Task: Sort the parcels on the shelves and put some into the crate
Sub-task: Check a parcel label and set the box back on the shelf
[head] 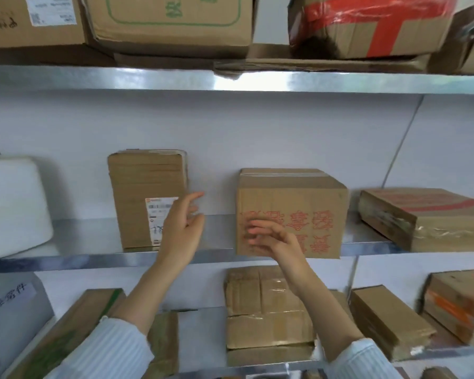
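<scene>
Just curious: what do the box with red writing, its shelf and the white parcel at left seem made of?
The box with red writing looks like matt brown cardboard, taped on top. The shelf seems bare metal: it gleams and reflects. The white parcel may be foam or plastic; unclear.

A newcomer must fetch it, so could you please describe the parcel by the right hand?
Find the middle metal shelf. Near its centre stands a squat cardboard box, behind the right hand. Unlike the tall labelled box on its left, its front bears red characters.
</scene>
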Demonstrator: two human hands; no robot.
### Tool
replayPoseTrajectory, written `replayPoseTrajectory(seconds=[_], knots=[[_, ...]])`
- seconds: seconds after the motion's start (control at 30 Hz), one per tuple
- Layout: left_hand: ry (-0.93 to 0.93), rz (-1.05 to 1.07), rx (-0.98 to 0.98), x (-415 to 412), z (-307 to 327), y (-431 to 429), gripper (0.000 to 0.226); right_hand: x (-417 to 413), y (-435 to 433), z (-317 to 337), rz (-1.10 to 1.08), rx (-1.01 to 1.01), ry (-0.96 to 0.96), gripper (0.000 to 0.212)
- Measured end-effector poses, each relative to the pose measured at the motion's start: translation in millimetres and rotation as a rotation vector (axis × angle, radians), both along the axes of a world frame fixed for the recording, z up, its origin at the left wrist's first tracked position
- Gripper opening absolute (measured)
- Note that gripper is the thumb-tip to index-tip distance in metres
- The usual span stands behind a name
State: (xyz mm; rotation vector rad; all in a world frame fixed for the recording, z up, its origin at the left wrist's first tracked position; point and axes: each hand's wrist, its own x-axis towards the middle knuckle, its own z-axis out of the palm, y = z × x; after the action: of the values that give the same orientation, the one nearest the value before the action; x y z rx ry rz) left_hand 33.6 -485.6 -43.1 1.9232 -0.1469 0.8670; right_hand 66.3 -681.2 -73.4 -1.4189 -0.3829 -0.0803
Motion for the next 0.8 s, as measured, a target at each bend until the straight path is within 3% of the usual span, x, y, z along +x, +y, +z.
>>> replayPoseTrajectory(seconds=[0.23,0.37,0.47,0.53,0.63,0.7,0.8], knots=[[0.11,0.029,-0.033,9,1,-72,0.039,-2,-103,2,-0.113,-0.04,-0.085,0.028],[0.192,0.069,-0.206,29,23,-89,0.041,7,-138,5,-0.427,0.14,-0.129,0.022],[0.274,0.061,-0.301,52,45,-94,0.04,26,-149,13,-0.596,0.225,0.01,0.018],[0.304,0.075,-0.354,63,58,-95,0.031,40,-150,21,-0.545,0.232,0.115,0.016],[0.372,0.065,-0.396,82,76,-92,0.026,55,-144,37,-0.383,0.161,0.216,0.052],[0.481,0.015,-0.409,92,79,-89,0.029,61,-137,50,-0.266,0.106,0.264,0.064],[0.628,-0.038,-0.393,101,71,-84,0.043,64,-129,67,-0.152,0.033,0.319,0.046]])
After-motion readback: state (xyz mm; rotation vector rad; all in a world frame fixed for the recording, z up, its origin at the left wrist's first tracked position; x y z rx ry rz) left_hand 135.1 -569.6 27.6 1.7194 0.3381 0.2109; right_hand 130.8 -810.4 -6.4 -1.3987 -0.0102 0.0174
